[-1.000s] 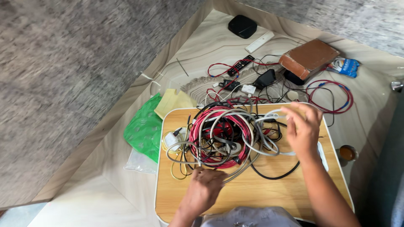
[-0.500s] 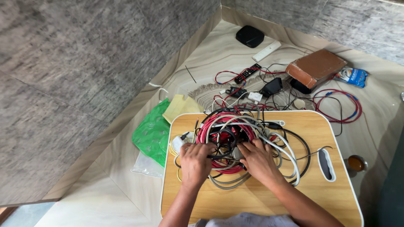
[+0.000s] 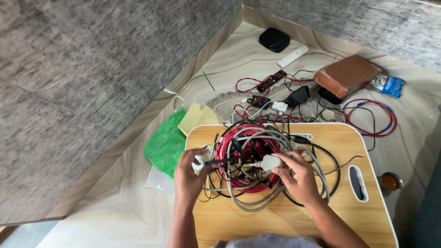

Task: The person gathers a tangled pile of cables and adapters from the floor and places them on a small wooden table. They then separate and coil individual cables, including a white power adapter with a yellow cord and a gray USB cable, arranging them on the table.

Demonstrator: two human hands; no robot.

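Wooden lap table (image 3: 257, 220) carries a cable tangle (image 3: 262, 165) near its far-left corner. Left hand (image 3: 189, 174) steadies the heap, seemingly gripping a black lead; right hand (image 3: 298, 177) pinches a white plug (image 3: 271, 162), lifting it clear. Beyond lie a green bag (image 3: 166, 144) and brown box (image 3: 351, 73).

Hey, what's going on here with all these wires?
A person sits at a small wooden lap table with a tangled heap of cables on it, red, grey and black. The right hand grips a white plug on a grey cord, and the left hand holds the left edge of the tangle. More cables, a remote and a brown box lie on the floor beyond.
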